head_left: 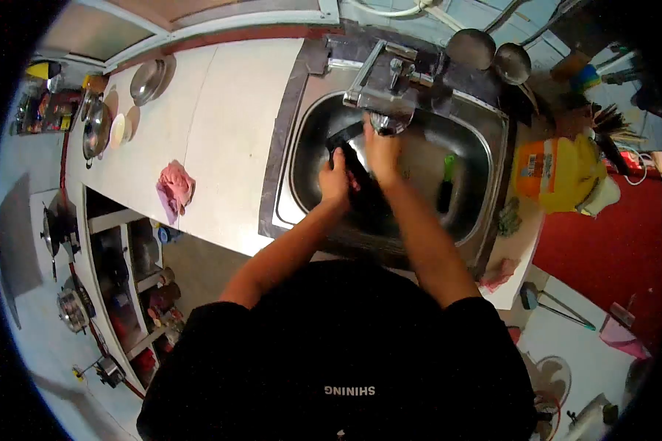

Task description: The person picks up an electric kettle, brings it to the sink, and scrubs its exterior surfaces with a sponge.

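Both hands are inside the steel sink (pixel 299 184), under the tap (pixel 393 103). My left hand (pixel 334 181) is closed round the edge of a black object (pixel 351 151), thumb on top; its exact kind I cannot make out. A little red or pink shows beside the thumb. My right hand (pixel 382 153) is against or just beside the black object, close below the spout. Motion blurs its fingers, so its grip is unclear. On the right of the basin rests a slim tool with a green end (pixel 449 165) and a dark part.
A pink cloth (pixel 175 185) lies on the white counter (pixel 232 125), with metal bowls (pixel 148 82) farther back. Right of the sink are a yellow-orange container (pixel 555 173), a green scrubber (pixel 509 217) and another pink cloth (pixel 501 274). Ladles (pixel 471 50) hang behind the tap.
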### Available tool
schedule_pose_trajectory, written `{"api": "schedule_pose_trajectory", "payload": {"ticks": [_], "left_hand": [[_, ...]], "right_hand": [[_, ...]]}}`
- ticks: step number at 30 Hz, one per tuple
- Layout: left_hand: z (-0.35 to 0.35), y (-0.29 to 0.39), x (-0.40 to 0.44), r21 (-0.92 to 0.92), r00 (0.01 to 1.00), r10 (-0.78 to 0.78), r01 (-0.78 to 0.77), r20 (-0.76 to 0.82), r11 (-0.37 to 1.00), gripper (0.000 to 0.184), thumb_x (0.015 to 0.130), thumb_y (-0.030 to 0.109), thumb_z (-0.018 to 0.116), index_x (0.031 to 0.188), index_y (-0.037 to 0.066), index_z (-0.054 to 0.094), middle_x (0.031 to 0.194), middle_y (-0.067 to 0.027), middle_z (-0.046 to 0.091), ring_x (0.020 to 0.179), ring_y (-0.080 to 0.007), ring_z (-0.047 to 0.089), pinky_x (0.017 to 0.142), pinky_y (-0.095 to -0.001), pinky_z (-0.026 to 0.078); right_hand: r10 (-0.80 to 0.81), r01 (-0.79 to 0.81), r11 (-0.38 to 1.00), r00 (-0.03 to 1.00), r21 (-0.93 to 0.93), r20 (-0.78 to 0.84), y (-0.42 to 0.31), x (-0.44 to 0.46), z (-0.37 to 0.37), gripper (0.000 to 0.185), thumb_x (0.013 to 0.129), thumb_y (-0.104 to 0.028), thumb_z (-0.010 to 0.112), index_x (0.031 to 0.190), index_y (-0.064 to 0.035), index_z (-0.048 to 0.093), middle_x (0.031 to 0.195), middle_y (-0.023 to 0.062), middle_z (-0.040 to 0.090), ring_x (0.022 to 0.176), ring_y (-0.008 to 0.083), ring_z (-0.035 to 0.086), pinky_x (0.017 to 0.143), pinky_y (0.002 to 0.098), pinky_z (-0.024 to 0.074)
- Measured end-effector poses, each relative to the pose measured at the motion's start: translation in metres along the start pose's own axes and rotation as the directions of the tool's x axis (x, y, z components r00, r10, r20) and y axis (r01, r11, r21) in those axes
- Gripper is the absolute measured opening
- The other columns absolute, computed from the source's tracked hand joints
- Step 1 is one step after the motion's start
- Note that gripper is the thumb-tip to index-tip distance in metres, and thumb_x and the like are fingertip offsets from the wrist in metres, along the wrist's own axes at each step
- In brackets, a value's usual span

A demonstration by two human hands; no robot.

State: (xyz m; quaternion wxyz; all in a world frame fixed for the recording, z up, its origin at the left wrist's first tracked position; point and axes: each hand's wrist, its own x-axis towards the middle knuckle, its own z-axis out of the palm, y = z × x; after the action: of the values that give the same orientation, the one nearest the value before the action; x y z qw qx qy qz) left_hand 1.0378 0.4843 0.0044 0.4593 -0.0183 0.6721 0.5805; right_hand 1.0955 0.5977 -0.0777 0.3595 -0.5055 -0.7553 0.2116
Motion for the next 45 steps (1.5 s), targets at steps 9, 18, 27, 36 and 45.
{"api": "schedule_pose_trajectory", "payload": {"ticks": [9,18,27,36,45], "left_hand": [[-0.021,-0.009,0.003,-0.072,0.997,-0.069,0.067,-0.025,0.995,0.042,0.089,0.045,0.053,0.075,0.007,0.042,0.049,-0.0036,0.039,0.037,-0.0162,0.039,0.035,-0.0322,0.036],[-0.029,-0.02,0.007,-0.087,0.993,-0.08,0.087,0.081,0.992,0.046,0.091,0.048,0.047,0.066,0.01,0.042,0.049,-0.0031,0.038,0.038,-0.0165,0.038,0.036,-0.0322,0.033],[-0.024,-0.011,-0.006,-0.068,0.997,-0.032,0.037,0.072,0.997,0.048,0.092,0.048,0.044,0.062,0.011,0.04,0.049,-0.0011,0.036,0.038,-0.014,0.035,0.037,-0.03,0.033],[-0.021,-0.018,0.004,-0.041,0.998,-0.013,0.015,0.054,0.999,0.051,0.092,0.051,0.041,0.061,0.011,0.039,0.049,-0.0016,0.037,0.038,-0.0139,0.036,0.038,-0.0279,0.033],[-0.005,-0.01,0.001,-0.025,0.996,-0.089,0.088,-0.001,0.996,0.044,0.087,0.049,0.053,0.068,0.01,0.042,0.054,-0.0023,0.043,0.042,-0.0149,0.042,0.038,-0.0287,0.036]], "right_hand": [[0.333,-0.472,0.827,0.849,0.305,0.411,0.023,0.027,-0.033,0.021,0.083,-0.008,0.054,0.1,-0.0023,0.065,0.098,0.0188,0.062,0.088,0.0299,0.059,0.074,0.0356,0.0474],[-0.039,0.027,0.998,0.981,0.061,0.191,-0.007,-0.012,-0.04,0.027,0.081,-0.015,0.053,0.103,-0.0034,0.063,0.096,0.0194,0.062,0.088,0.0359,0.06,0.08,0.0424,0.0478],[-0.038,0.034,0.999,0.991,0.029,0.13,-0.048,-0.032,-0.076,0.029,0.083,-0.008,0.048,0.11,-0.0014,0.058,0.106,0.0202,0.059,0.097,0.0375,0.057,0.087,0.0414,0.0455],[-0.002,0.0,1.0,0.983,0.014,0.181,-0.01,-0.004,-0.06,0.033,0.078,-0.01,0.052,0.109,-0.0034,0.059,0.109,0.0148,0.058,0.098,0.0314,0.055,0.084,0.0382,0.0454],[-0.052,0.047,0.998,0.99,0.045,0.133,-0.04,-0.017,-0.081,0.03,0.079,-0.011,0.05,0.107,-0.0056,0.061,0.115,0.0122,0.056,0.103,0.0301,0.053,0.087,0.0413,0.0444]]}}
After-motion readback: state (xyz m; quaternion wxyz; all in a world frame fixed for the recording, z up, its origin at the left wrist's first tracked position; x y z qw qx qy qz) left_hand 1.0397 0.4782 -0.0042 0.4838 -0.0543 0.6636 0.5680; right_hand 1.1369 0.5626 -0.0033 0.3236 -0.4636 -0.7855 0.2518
